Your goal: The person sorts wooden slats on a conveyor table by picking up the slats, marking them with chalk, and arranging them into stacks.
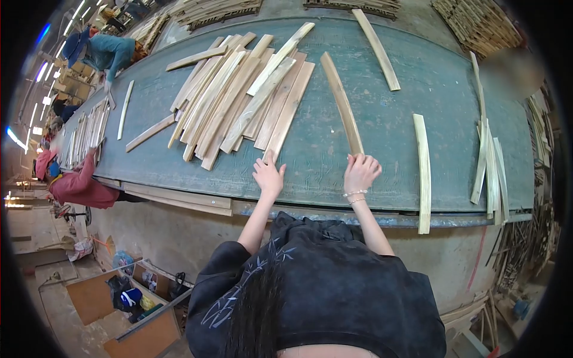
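My right hand, with a beaded bracelet at the wrist, is closed on the near end of a brown wooden slat that points away across the green table. My left hand has its fingers apart, their tips at the near end of a long slat on the right side of a loose pile. That pile of wooden slats lies fanned out, with paler pieces on top. Right of my right hand, a pale slat overhangs the table's front edge.
Another slat lies toward the far edge. Several slats overlap at the right end. At the left, a person in teal and a person in a red top stand by more slats. A wooden crate stands on the floor.
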Demonstrator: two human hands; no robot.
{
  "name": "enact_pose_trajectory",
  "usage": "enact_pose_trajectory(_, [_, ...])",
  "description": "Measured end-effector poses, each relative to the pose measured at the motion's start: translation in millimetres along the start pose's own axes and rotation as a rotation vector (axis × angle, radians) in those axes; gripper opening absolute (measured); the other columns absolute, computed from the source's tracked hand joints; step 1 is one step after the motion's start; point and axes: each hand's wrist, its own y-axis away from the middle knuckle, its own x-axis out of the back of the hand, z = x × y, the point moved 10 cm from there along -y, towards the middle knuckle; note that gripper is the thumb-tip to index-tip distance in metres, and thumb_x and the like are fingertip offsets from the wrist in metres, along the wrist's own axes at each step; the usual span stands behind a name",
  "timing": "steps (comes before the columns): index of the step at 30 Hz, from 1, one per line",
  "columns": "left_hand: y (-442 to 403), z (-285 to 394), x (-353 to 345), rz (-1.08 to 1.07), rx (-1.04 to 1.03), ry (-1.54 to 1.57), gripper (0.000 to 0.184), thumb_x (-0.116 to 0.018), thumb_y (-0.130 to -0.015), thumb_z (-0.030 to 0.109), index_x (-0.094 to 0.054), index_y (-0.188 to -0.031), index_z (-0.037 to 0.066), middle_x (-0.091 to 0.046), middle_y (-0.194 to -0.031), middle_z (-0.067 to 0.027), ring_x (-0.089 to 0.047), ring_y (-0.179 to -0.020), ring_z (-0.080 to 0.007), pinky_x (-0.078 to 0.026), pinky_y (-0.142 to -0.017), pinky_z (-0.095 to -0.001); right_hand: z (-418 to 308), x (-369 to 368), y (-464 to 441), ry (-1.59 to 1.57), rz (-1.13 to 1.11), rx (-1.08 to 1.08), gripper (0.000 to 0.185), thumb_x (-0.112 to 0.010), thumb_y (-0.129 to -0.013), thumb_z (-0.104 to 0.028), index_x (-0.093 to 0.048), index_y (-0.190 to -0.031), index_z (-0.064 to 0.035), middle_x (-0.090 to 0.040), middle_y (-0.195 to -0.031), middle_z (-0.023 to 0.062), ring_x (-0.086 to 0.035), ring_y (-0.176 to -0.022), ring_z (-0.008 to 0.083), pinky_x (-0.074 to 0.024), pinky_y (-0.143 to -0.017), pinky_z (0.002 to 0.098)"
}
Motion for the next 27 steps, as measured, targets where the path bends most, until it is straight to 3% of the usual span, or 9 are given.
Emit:
enact_pose_trajectory(7, [-17, 0, 9, 0.169, -0.225, -0.145, 0.063, -0.056, -0.073, 0.037, -0.029, -0.125, 0.014, -0.046, -0.088, -0.0153, -0.045, -0.087, -0.0277, -0.035, -0.071, -0.0394, 23, 33, 4, 0.076, 0.093, 0.067, 0.021, -0.053, -0.077, -0.031, -0.051, -0.073, -0.0099, -0.047, -0.079, 0.0060, -0.044, -0.085, 0.0219, -0.0285, -0.085, 0.0413])
enact_pose_trajectory(12, [-23, 10, 9, 0.132, -0.432, -0.073, 0.059, -0.058, -0.073, 0.033, -0.033, -0.121, 0.011, -0.054, -0.078, -0.0118, -0.052, -0.077, -0.0251, -0.038, -0.070, -0.0381, 76, 48, 12, -0.190, 0.043, -0.169, 0.018, -0.050, -0.080, -0.025, -0.054, -0.076, -0.0076, -0.052, -0.076, 0.0062, -0.046, -0.084, 0.0211, -0.0289, -0.082, 0.0429])
enact_pose_trajectory(15, [-17, 20, 25, -0.228, -0.284, 0.506, 0.056, -0.055, -0.076, 0.032, -0.033, -0.119, 0.002, -0.057, -0.065, -0.0132, -0.057, -0.062, -0.0268, -0.042, -0.067, -0.0366, 168, 67, 12, -0.195, 0.118, -0.365, 0.017, -0.049, -0.081, -0.022, -0.057, -0.083, -0.0065, -0.055, -0.077, 0.0093, -0.049, -0.080, 0.0260, -0.0327, -0.075, 0.0399])
enact_pose_trajectory(18, [13, 48, 0, -0.835, -0.077, 1.361, 0.054, -0.047, -0.083, 0.040, -0.036, -0.117, 0.000, -0.056, -0.076, -0.0086, -0.056, -0.070, -0.0187, -0.042, -0.075, -0.0336, 273, 108, -12, 0.324, 0.163, -0.318, 0.026, -0.045, -0.083, -0.029, -0.058, -0.087, -0.0070, -0.056, -0.075, 0.0102, -0.050, -0.073, 0.0266, -0.0374, -0.068, 0.0364])
enact_pose_trajectory(19, [23, 54, 11, -0.833, -0.069, 1.359, 0.054, -0.047, -0.083, 0.040, -0.036, -0.117, 0.000, -0.056, -0.076, -0.0086, -0.056, -0.070, -0.0187, -0.042, -0.075, -0.0336, 282, 136, -17, 0.499, 0.256, -0.324, 0.028, -0.044, -0.084, -0.031, -0.058, -0.088, -0.0076, -0.056, -0.075, 0.0092, -0.051, -0.071, 0.0241, -0.0381, -0.068, 0.0351])
enact_pose_trajectory(21, [59, 96, 55, -1.267, -0.036, 2.236, 0.053, -0.042, -0.084, 0.044, -0.038, -0.116, 0.001, -0.052, -0.077, -0.0043, -0.053, -0.072, -0.0161, -0.038, -0.082, -0.0359, 291, 151, -23, 0.670, 0.352, -0.328, 0.030, -0.042, -0.085, -0.033, -0.058, -0.090, -0.0081, -0.057, -0.075, 0.0082, -0.052, -0.070, 0.0216, -0.0389, -0.068, 0.0338])
enact_pose_trajectory(23, [64, 99, 45, -1.261, -0.070, 2.211, 0.054, -0.043, -0.083, 0.046, -0.039, -0.115, 0.001, -0.050, -0.075, -0.0032, -0.052, -0.071, -0.0160, -0.036, -0.085, -0.0375, 315, 97, -35, -0.421, 0.094, -0.363, 0.034, -0.040, -0.086, -0.035, -0.058, -0.090, -0.0065, -0.059, -0.082, 0.0070, -0.053, -0.073, 0.0167, -0.0401, -0.070, 0.0312])
enact_pose_trajectory(26, [72, 102, 33, -1.197, 0.058, 2.067, 0.053, -0.048, -0.082, 0.044, -0.042, -0.111, 0.001, -0.049, -0.074, -0.0017, -0.050, -0.067, -0.0128, -0.041, -0.077, -0.0322, 158, 31, -13, -1.480, -0.448, -0.614, 0.030, -0.043, -0.086, -0.029, -0.055, -0.094, -0.0031, -0.057, -0.102, 0.0119, -0.053, -0.088, 0.0178, -0.0404, -0.077, 0.0310])
enact_pose_trajectory(27, [74, 105, 27, -1.153, -0.086, 1.658, 0.050, -0.050, -0.081, 0.041, -0.042, -0.109, 0.000, -0.049, -0.074, -0.0022, -0.047, -0.064, -0.0108, -0.041, -0.068, -0.0282, 109, 16, -2, -1.615, -0.625, -0.623, 0.029, -0.043, -0.086, -0.029, -0.052, -0.097, -0.0034, -0.055, -0.105, 0.0148, -0.053, -0.091, 0.0204, -0.0401, -0.080, 0.0329])
